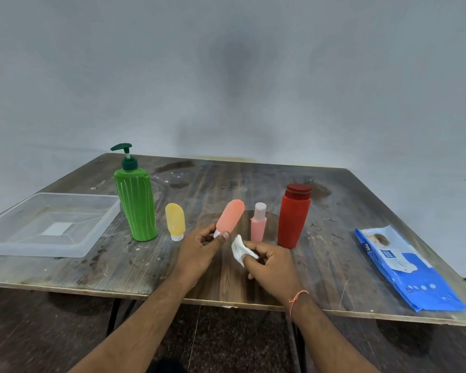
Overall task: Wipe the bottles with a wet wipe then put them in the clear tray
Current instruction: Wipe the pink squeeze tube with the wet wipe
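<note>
Pretty even, dim-ish light, soft shadow smudge on the wall (234, 76), wide-angle bend at the table (334, 211) edges, whole shot slightly soft.

- blue wet wipes pack (406, 267), lying flat at the right side of the wooden table (334, 211): the letters "mee" run in white along its left edge.
- the white label panel on the same pack carries a small dark blue logo box and lines of print, all too small and blurred to read.
- the bottles standing on the table show no readable lettering.
</note>
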Available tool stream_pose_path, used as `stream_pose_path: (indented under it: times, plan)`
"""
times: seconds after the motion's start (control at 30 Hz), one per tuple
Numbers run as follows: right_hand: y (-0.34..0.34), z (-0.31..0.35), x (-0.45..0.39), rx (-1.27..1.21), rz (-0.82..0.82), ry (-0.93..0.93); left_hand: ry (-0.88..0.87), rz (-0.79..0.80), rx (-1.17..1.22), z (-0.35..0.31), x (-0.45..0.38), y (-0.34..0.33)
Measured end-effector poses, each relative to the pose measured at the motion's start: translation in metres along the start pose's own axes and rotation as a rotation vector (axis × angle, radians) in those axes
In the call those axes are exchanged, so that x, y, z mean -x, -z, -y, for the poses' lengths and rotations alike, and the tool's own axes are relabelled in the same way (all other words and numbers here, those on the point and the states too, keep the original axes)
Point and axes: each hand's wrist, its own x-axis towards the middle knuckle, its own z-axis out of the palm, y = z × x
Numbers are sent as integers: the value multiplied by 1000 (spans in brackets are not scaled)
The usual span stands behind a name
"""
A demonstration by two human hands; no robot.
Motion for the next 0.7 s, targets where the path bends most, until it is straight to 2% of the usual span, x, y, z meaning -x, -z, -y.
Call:
stream_pose_path:
  times: [0.2,0.5,0.7]
  plan:
    - [5,1,7,-5,8,-84,28,15,-220,-4,-9,-2]
    - [8,1,10,-14,22,-132,4,250,-565,0,-36,0]
    - [7,1,8,-27,22,-139,-59,312,-699,25,-62,3]
